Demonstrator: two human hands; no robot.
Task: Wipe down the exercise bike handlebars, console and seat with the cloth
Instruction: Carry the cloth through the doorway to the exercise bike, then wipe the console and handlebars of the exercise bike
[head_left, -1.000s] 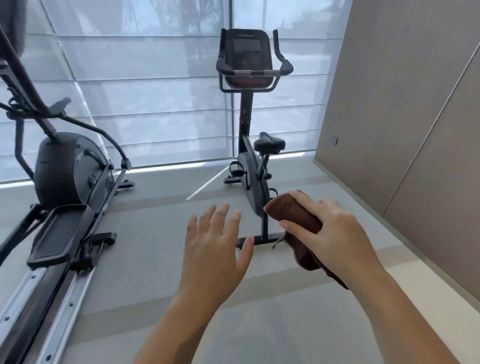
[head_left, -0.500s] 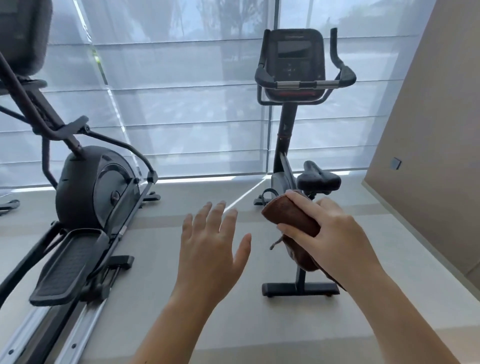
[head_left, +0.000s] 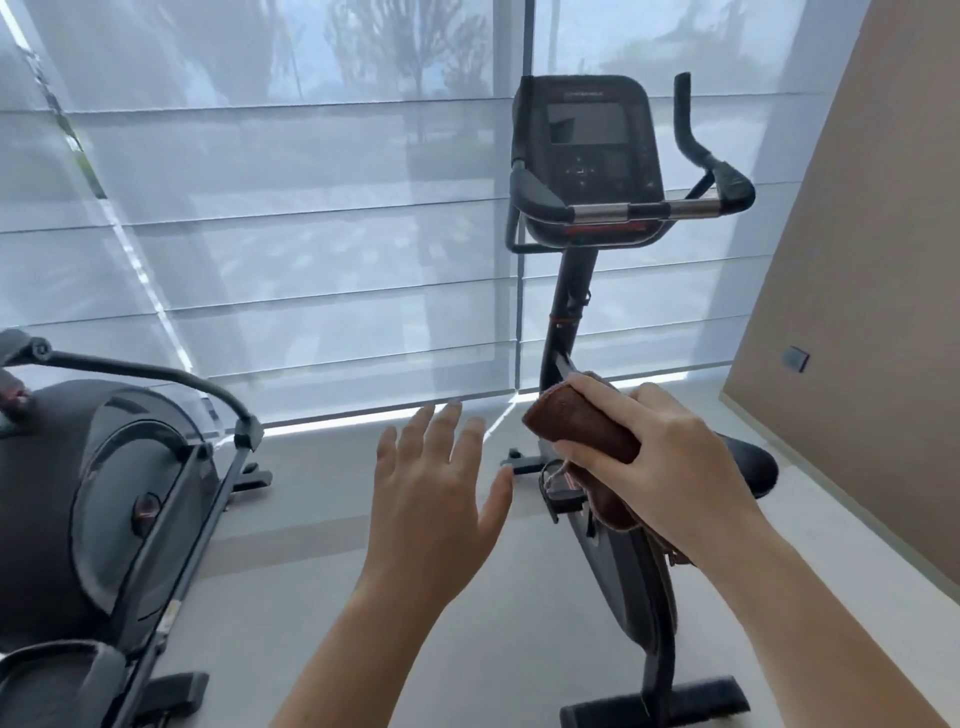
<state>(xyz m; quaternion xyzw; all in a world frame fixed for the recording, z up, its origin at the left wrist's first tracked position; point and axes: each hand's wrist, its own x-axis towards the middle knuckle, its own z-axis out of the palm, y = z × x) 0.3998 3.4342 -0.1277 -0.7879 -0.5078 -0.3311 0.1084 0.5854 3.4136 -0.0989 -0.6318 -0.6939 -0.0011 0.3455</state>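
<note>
Exercise bike (head_left: 571, 291): nearer than a moment ago; it now fills the right half of my view, with its base at the near right.
Elliptical trainer (head_left: 104, 493): has slid to the left edge; only its round housing and part of a pedal show.
My right hand (head_left: 670, 467): same grip as before, fingers and thumb curled round the cloth, held up in front of the bike's frame.
Cloth (head_left: 582, 431): brown and folded, with a tail hanging below my palm; well below the console (head_left: 587, 150) and handlebars (head_left: 644, 210).
My left hand (head_left: 436, 499): fingers straight and a little spread, holding nothing, just left of the cloth and apart from it.
Seat (head_left: 753, 462): black, mostly hidden behind my right hand.
Blinds (head_left: 311, 234): pale, across the far window.
</note>
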